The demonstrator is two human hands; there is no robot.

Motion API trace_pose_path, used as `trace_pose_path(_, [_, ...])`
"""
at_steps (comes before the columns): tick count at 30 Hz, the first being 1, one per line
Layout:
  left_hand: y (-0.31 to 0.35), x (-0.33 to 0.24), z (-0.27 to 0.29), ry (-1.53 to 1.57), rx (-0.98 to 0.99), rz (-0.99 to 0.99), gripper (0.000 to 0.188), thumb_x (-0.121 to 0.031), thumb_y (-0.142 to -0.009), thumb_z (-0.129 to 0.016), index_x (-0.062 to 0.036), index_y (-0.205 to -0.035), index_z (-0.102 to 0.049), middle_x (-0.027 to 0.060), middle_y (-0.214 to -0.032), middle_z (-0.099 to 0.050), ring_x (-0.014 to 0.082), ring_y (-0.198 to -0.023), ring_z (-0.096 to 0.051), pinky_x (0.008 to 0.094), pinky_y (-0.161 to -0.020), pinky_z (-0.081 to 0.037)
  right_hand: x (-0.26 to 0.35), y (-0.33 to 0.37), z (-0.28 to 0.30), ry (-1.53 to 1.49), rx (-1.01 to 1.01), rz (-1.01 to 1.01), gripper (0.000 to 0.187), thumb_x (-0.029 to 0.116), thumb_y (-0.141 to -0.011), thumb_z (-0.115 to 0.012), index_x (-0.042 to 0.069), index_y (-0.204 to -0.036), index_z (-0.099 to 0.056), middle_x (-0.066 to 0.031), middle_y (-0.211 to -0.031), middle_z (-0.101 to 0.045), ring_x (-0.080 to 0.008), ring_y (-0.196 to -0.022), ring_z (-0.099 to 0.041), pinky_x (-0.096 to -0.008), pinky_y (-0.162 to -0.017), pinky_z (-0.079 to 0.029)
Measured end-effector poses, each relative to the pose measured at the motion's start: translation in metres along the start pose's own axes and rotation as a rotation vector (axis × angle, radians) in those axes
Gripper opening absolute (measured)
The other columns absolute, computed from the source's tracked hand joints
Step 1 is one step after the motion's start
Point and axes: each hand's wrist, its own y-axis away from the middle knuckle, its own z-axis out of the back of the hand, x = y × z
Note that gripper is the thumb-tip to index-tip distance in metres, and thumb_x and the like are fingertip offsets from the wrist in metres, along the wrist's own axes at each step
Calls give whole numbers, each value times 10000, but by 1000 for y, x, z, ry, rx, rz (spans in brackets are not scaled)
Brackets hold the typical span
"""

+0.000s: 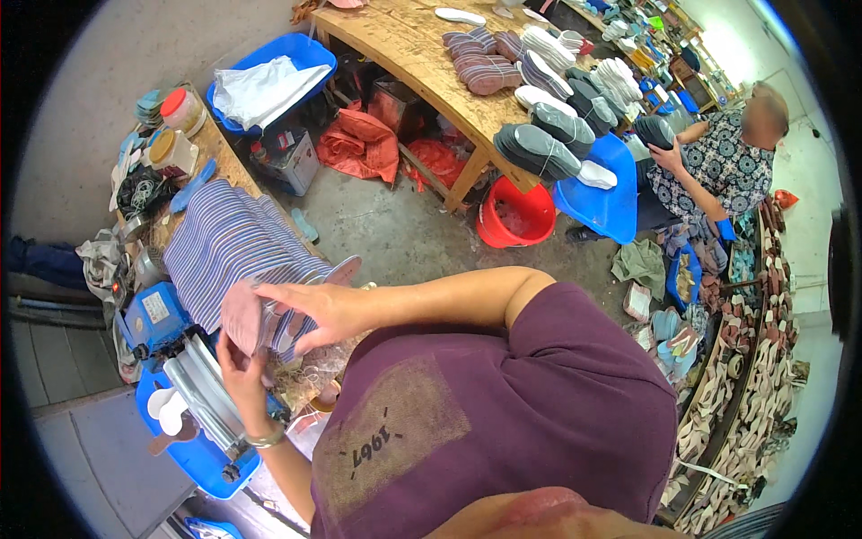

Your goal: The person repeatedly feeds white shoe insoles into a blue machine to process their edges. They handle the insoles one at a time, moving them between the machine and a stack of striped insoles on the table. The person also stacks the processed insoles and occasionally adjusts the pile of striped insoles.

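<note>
A pink-faced shoe sole (241,310), apparently with more pieces behind it, is between my two hands at the near end of a long row of striped soles (229,235). My left hand (244,377), with a bangle at the wrist, curls its fingers around the lower edge of the pink sole. From the other side my right hand (328,310) grips it, fingers on the upper edge and thumb lower down. One separate sole (345,269) sticks out beyond my right hand. Part of the grip is hidden by the soles.
Beside my left hand stands a machine with grey rollers (199,382) and a blue housing (154,314), over a blue tray (215,481). Jars (182,110) stand behind the row. A wooden table (395,40) bears bundled soles; a red bucket (516,214) and a seated co-worker (718,162) are nearby.
</note>
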Motion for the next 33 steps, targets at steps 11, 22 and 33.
trace_pose_path(11, [61,35,-43,894,-229,44,675,-302,-893,-645,-47,-1419,-307,139,-1225,-536,257,-1143,-526,397,-1008,-414,-10,-14,-51,-27,578,-85,863,158,-687,-777,83,-1433,-350,-222,-1322,-460,-381,-1227,-462,-395,-990,-413])
trace_pose_path(22, [118,55,13,898,-710,383,263,-197,-970,-482,-25,-1166,-511,113,-1060,-639,190,-914,-624,331,-760,-533,-20,-100,-78,176,686,-7,555,154,-745,-675,96,-1282,-546,-142,-1161,-595,-282,-1107,-554,-391,-970,-426])
trace_pose_path(33, [168,61,-3,1119,-845,394,333,-231,-986,-427,28,-1188,-482,128,-1042,-614,227,-900,-627,361,-801,-532,-57,-237,-222,1002,935,200,301,173,-778,-550,117,-1043,-681,-187,-1017,-651,-382,-971,-620,-465,-836,-502])
